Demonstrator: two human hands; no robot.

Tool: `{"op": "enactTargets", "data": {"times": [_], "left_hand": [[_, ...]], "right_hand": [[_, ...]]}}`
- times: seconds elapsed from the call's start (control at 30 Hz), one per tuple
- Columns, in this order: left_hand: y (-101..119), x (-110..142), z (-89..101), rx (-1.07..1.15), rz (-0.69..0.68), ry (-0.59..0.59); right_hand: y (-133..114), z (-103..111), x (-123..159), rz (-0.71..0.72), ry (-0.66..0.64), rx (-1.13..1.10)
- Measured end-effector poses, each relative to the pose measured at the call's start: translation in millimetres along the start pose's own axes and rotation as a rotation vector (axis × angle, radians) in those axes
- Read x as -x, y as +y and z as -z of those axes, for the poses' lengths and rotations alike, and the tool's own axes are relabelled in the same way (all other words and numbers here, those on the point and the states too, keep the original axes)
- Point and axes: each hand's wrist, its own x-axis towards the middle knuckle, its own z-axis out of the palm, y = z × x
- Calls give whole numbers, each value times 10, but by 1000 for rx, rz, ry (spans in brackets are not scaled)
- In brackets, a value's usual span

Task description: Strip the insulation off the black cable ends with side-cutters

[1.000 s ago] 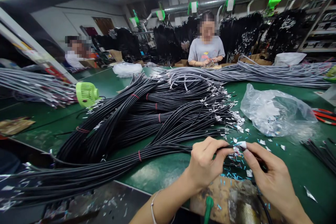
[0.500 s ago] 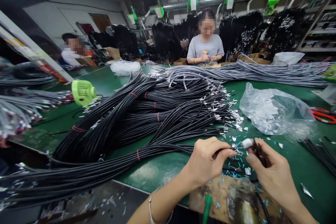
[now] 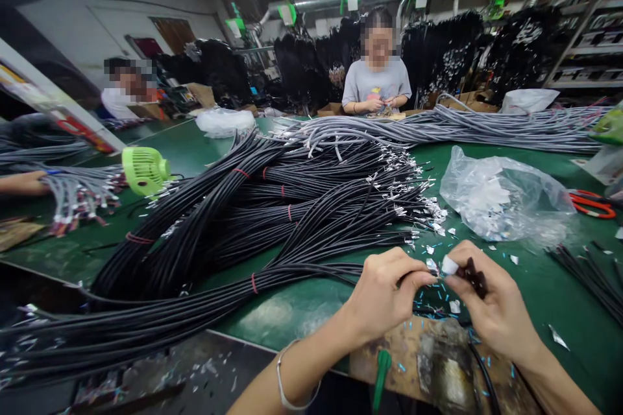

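My left hand pinches the end of a black cable between thumb and forefinger, just above the bench. Thin wire ends and a scrap of foil show at its fingertips. Close by on the right, my right hand is closed, its fingertips meeting the wire ends. A white piece sits at its forefinger tip; whether it is a wrap or something held, I cannot tell. Tucked in that palm is a dark brown object of unclear kind. Bundled black cables run left from my left hand.
Below my hands are a wooden board, a worn metal block and a green handle. A clear plastic bag, orange-handled scissors, grey cables and a green fan lie around. A co-worker sits opposite.
My right hand has moved left and slightly up, bringing its fingertips to the wire ends at my left hand. Another person's arm has appeared at the far left by the grey cables.
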Motion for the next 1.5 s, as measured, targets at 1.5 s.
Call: {"op": "enactTargets", "data": {"times": [1.5], "left_hand": [[-7,-58,80,111,88,-77]], "right_hand": [[44,-18,-21,-243,-100,-339]]}}
